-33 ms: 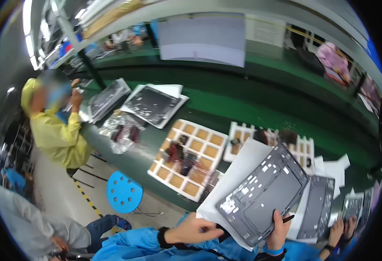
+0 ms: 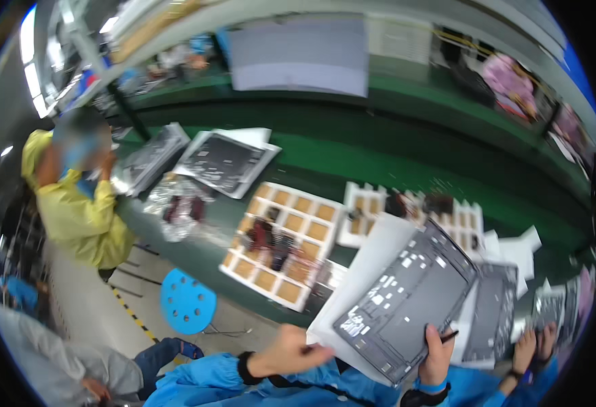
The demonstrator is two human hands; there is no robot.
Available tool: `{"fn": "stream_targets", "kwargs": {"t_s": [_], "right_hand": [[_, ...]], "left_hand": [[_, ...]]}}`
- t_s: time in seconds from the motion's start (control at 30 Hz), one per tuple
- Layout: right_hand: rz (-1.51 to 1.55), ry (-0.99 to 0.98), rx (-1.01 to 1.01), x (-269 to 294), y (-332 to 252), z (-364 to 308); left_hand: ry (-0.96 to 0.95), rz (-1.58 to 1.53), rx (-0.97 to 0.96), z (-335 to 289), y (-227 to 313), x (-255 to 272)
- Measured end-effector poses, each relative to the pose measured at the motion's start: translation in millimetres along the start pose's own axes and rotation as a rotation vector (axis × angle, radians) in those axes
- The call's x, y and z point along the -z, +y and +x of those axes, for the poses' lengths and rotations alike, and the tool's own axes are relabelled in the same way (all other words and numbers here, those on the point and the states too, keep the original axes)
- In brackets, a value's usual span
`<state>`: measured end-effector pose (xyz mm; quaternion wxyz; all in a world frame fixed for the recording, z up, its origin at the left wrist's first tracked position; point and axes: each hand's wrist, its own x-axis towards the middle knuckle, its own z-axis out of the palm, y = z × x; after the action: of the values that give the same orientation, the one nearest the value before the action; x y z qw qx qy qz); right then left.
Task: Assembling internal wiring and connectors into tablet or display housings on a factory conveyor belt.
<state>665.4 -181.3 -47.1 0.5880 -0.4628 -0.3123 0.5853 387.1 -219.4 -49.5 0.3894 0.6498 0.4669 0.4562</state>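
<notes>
My right hand (image 2: 436, 357) grips the near right edge of a dark grey tablet-like housing (image 2: 406, 298), thumb on its face. The housing is tilted, with small white pieces dotted over it and a recessed middle. Against its left side and underneath lies a large white sheet (image 2: 339, 308). A short black stick (image 2: 450, 337), perhaps a pen, pokes out beside the fingers of that hand. My left hand (image 2: 288, 353) hovers left of the sheet's lower corner, apart from the housing. Its fingers look bent but are smeared by motion, so anything in them cannot be made out.
On the green bench stand a white divided tray (image 2: 281, 251) with dark parts and wires, and a second tray (image 2: 362, 210). More housings (image 2: 223, 163) lie on white sheets. A blue stool (image 2: 188, 302) is below. A person in yellow (image 2: 74, 210) sits left; another's hands (image 2: 534, 349) work right.
My left hand has drawn slightly left and up, and its fingers look more bent. The right hand keeps its hold on the housing. The whole view has shifted a little.
</notes>
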Motion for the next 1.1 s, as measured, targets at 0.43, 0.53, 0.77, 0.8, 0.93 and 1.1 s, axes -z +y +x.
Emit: {"fn": "stream_targets", "kwargs": {"t_s": [0.43,0.53,0.77,0.8,0.93,1.1], "right_hand": [[-0.326,-0.223,-0.32,63.7,-14.8,-11.4],[-0.45,-0.276,-0.255,65.2,-5.7,-4.1],[-1.207,-0.186,-0.001,38.2,-13.8,14.6],[-1.205,-0.182,-0.002,39.1,-9.8,15.4],[-1.509,-0.011,0.291,32.8,2.6,16.4],[-1.537,0.012,0.26,36.4,4.4,15.6]], "left_hand": [[-0.311,-0.015,0.34,61.0,-28.7,-39.1],[-0.304,-0.019,0.45,64.0,-25.5,-37.5],[-0.235,0.144,0.384,64.3,-27.8,-34.9],[-0.241,0.22,0.357,67.3,-24.0,-34.0],[-0.354,0.475,0.29,78.8,-10.9,-25.4],[-0.193,0.609,0.067,132.4,0.1,16.7]]}}
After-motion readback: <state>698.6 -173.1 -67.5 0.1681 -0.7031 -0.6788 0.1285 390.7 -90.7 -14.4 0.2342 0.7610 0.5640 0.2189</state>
